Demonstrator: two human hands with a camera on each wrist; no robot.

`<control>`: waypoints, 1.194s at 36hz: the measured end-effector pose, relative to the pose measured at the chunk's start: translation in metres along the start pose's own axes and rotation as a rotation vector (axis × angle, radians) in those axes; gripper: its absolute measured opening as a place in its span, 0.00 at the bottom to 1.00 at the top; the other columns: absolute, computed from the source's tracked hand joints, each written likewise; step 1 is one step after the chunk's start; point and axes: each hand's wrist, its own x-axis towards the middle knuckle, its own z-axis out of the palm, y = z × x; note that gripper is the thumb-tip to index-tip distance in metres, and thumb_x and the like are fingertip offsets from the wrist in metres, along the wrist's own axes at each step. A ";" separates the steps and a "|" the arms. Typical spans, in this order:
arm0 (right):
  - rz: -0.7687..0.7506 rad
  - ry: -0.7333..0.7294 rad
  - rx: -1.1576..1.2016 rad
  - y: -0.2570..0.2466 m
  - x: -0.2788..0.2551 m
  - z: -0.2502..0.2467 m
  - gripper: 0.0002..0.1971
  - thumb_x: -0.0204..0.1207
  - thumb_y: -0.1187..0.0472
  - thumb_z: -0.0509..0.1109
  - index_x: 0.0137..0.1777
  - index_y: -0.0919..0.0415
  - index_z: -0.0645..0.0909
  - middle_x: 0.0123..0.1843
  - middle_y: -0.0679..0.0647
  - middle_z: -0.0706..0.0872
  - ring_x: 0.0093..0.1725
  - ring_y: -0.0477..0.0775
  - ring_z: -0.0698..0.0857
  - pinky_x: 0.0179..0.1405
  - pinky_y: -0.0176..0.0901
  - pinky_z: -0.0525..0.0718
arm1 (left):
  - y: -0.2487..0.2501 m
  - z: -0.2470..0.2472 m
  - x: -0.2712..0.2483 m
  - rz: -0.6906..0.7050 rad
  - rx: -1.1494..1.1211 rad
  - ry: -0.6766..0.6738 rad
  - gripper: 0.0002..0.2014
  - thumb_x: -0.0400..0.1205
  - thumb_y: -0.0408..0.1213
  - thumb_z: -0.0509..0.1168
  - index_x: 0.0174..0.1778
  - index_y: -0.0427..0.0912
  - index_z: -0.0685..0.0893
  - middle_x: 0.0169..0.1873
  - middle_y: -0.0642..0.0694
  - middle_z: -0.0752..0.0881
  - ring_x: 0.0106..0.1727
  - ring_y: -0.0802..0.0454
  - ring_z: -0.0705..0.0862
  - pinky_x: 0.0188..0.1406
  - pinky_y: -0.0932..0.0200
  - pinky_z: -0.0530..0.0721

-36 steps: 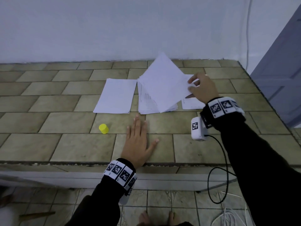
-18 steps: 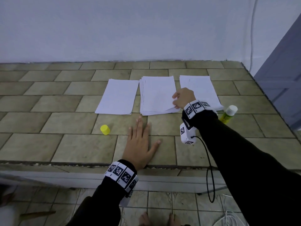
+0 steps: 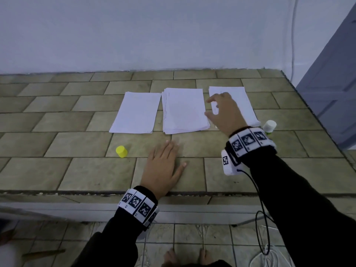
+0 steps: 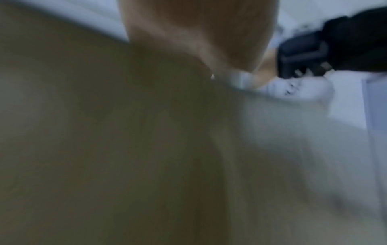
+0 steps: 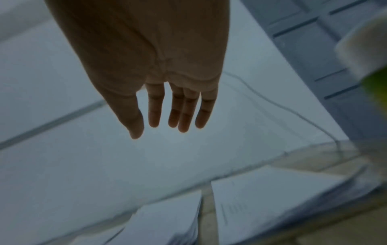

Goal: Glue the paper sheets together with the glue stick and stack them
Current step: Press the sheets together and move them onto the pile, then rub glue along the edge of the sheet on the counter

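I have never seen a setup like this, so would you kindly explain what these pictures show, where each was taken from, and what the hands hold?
No machine here: a person wears one camera on the head and one on each wrist. The head view looks down on a tiled counter. On it lie three lots of white paper: a left pile, a middle stack and a right pile, plus a yellow cap and a glue stick. The left hand rests flat on the tiles. The right hand hovers open over the papers, holding nothing. The left wrist view is mostly blur.

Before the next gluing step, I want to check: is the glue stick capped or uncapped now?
Uncapped. The glue stick stands by the right paper pile with its white top bare, and the yellow cap lies apart, left of the left hand.
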 end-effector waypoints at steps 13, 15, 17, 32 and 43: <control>0.283 0.466 0.041 0.062 -0.059 -0.053 0.39 0.67 0.54 0.80 0.75 0.65 0.68 0.73 0.62 0.75 0.71 0.62 0.73 0.70 0.56 0.72 | -0.063 -0.098 0.080 -0.418 0.066 -0.091 0.29 0.87 0.57 0.56 0.80 0.42 0.69 0.75 0.41 0.76 0.72 0.39 0.76 0.68 0.44 0.74; 0.419 0.411 0.142 0.068 -0.062 -0.051 0.42 0.67 0.54 0.81 0.77 0.66 0.64 0.75 0.61 0.72 0.73 0.61 0.72 0.68 0.51 0.71 | -0.084 -0.085 0.095 -0.493 0.081 -0.178 0.32 0.86 0.59 0.57 0.80 0.38 0.68 0.76 0.38 0.74 0.73 0.38 0.74 0.70 0.42 0.74; 0.509 0.357 0.229 0.073 -0.065 -0.047 0.43 0.68 0.54 0.81 0.78 0.68 0.62 0.73 0.62 0.73 0.71 0.62 0.74 0.63 0.49 0.73 | -0.099 -0.071 0.103 -0.546 0.103 -0.262 0.36 0.85 0.61 0.58 0.79 0.36 0.67 0.78 0.36 0.70 0.76 0.37 0.71 0.73 0.39 0.71; 0.575 0.187 0.201 0.084 -0.074 -0.028 0.20 0.80 0.57 0.70 0.65 0.69 0.73 0.52 0.58 0.77 0.49 0.57 0.75 0.46 0.45 0.69 | -0.115 -0.045 0.101 -0.616 0.120 -0.338 0.26 0.85 0.56 0.56 0.77 0.47 0.72 0.74 0.40 0.74 0.72 0.37 0.75 0.73 0.44 0.70; 0.570 0.162 0.222 0.084 -0.073 -0.025 0.19 0.82 0.59 0.67 0.68 0.68 0.73 0.55 0.62 0.80 0.52 0.59 0.77 0.48 0.46 0.71 | -0.118 -0.058 0.102 -0.680 -0.144 -0.146 0.32 0.89 0.60 0.43 0.71 0.38 0.77 0.67 0.35 0.81 0.68 0.34 0.77 0.68 0.43 0.71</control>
